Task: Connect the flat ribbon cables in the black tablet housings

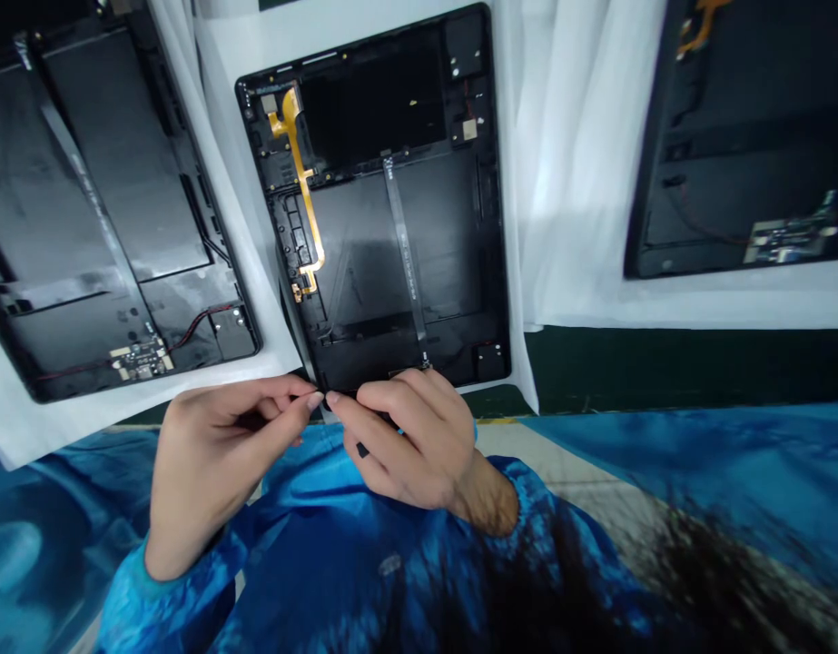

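An opened black tablet back (391,236) lies on white foam sheet in front of me, with an orange flex cable (302,182) at its left and a grey ribbon cable (405,254) down its middle. My left hand (214,454) and my right hand (411,436) meet at the tablet's near edge, fingertips pinched together. Between them they hold a small dark part that I cannot make out. A thin dark strip (292,318) curves up from the pinch along the tablet's left side. Both sleeves are blue.
A second opened tablet (98,218) lies at the left and a third (752,136) at the right, each on white foam sheet (575,182). A dark green surface (664,363) runs under the sheets. Blue cloth (697,472) covers the near foreground.
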A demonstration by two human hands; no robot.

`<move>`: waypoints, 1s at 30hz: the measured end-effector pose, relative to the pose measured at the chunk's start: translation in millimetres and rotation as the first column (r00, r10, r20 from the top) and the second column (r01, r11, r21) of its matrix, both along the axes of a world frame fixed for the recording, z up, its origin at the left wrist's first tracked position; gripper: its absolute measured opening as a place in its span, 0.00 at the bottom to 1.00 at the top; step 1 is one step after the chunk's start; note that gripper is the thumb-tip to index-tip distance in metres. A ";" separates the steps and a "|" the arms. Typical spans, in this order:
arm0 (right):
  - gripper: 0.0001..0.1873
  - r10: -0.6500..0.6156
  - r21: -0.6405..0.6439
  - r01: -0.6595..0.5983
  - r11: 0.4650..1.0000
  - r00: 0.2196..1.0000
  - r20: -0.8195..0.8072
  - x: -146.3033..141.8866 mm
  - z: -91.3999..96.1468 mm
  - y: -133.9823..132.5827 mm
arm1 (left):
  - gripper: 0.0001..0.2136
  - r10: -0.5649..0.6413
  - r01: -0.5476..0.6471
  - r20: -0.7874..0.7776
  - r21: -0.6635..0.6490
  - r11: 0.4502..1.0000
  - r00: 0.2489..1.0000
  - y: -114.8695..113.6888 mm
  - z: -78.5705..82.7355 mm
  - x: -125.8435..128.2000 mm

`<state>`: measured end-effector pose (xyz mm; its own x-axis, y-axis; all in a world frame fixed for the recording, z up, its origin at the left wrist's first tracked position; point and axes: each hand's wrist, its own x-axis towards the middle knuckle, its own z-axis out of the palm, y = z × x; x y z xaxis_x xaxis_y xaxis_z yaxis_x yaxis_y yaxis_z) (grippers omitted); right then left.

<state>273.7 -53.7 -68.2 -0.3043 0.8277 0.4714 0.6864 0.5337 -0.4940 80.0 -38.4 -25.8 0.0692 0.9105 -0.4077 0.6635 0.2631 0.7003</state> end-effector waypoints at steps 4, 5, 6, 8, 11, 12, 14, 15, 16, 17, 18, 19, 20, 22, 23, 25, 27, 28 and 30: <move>0.11 0.003 -0.025 -0.003 1.000 1.000 -0.002 -0.5 1.9 1.4 | 0.07 -0.040 0.046 -0.046 0.140 0.989 0.998 -5.1 -4.1 1.6; 0.11 0.003 -0.031 -0.003 1.000 1.000 -0.004 -0.7 2.1 1.5 | 0.07 -0.042 0.051 -0.059 0.160 0.986 0.997 -5.9 -5.0 2.1; 0.10 0.003 -0.037 -0.003 0.999 1.000 -0.005 -0.9 2.1 1.5 | 0.07 -0.045 0.056 -0.069 0.170 0.984 0.997 -6.4 -5.8 2.6; 0.10 0.003 -0.040 -0.003 0.999 1.000 -0.006 -1.6 2.2 1.6 | 0.07 -0.050 0.062 -0.072 0.177 0.982 0.996 -6.7 -6.4 3.1; 0.08 -0.008 -0.043 0.008 0.999 1.000 -0.002 -3.0 2.6 1.9 | 0.07 -0.058 0.070 -0.074 0.172 0.983 0.996 -6.3 -5.3 3.1; 0.07 -0.011 -0.046 0.011 0.999 1.000 0.002 -3.5 2.8 2.1 | 0.07 -0.057 0.070 -0.080 0.171 0.983 0.995 -6.2 -4.7 3.1; 0.06 -0.009 -0.064 0.010 0.998 1.000 0.019 -4.3 3.4 2.3 | 0.07 -0.057 0.071 -0.090 0.173 0.982 0.994 -6.3 -3.9 3.7; 0.06 -0.003 -0.077 0.005 0.997 1.000 0.029 -4.5 3.7 2.2 | 0.06 -0.057 0.073 -0.091 0.179 0.981 0.994 -6.3 -3.7 4.3; 0.06 0.003 -0.092 0.000 0.996 0.999 0.038 -4.8 4.0 2.1 | 0.06 -0.055 0.071 -0.092 0.186 0.980 0.994 -6.3 -3.8 5.2; 0.07 0.008 -0.110 -0.003 0.994 0.999 0.047 -4.9 4.2 1.9 | 0.06 -0.051 0.068 -0.091 0.196 0.978 0.995 -6.2 -4.0 6.1; 0.06 0.010 -0.123 -0.004 0.992 0.999 0.049 -4.9 4.4 1.7 | 0.06 -0.045 0.062 -0.091 0.205 0.977 0.995 -6.0 -4.3 7.0; 0.06 0.010 -0.132 -0.004 0.991 0.999 0.048 -4.9 4.6 1.4 | 0.05 -0.036 0.055 -0.090 0.216 0.975 0.995 -5.8 -4.6 7.7; 0.06 0.009 -0.138 -0.003 0.990 0.999 0.046 -4.9 4.8 1.1 | 0.06 -0.027 0.046 -0.087 0.226 0.973 0.996 -5.5 -4.8 8.1; 0.06 0.006 -0.145 0.001 0.989 0.999 0.047 -4.8 5.0 0.7 | 0.06 -0.031 0.047 -0.072 0.232 0.971 0.997 -5.2 -5.3 7.7; 0.06 0.008 -0.146 0.000 0.989 0.999 0.050 -4.8 5.0 0.5 | 0.06 -0.044 0.057 -0.063 0.229 0.972 0.997 -5.2 -5.5 6.9; 0.05 0.008 -0.147 0.001 0.989 0.998 0.055 -5.0 4.8 0.3 | 0.05 -0.075 0.086 -0.057 0.214 0.973 0.996 -5.6 -6.1 4.9; 0.05 0.001 -0.135 0.005 0.991 0.999 0.048 -5.3 4.4 0.0 | 0.05 -0.087 0.098 -0.061 0.211 0.973 0.994 -6.0 -6.8 3.1; 0.05 -0.002 -0.129 0.008 0.992 0.999 0.046 -5.5 4.1 -0.1 | 0.04 -0.088 0.099 -0.062 0.215 0.971 0.994 -6.2 -7.2 2.5; 0.05 -0.006 -0.127 0.012 0.992 0.999 0.049 -5.6 3.6 -0.3 | 0.04 -0.086 0.097 -0.059 0.228 0.969 0.995 -6.2 -7.5 2.0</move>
<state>268.1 -54.1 -64.6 -0.3163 0.8828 0.3473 0.7157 0.4624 -0.5234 82.0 -44.6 -33.2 0.1418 0.9710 -0.1927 0.7120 0.0352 0.7013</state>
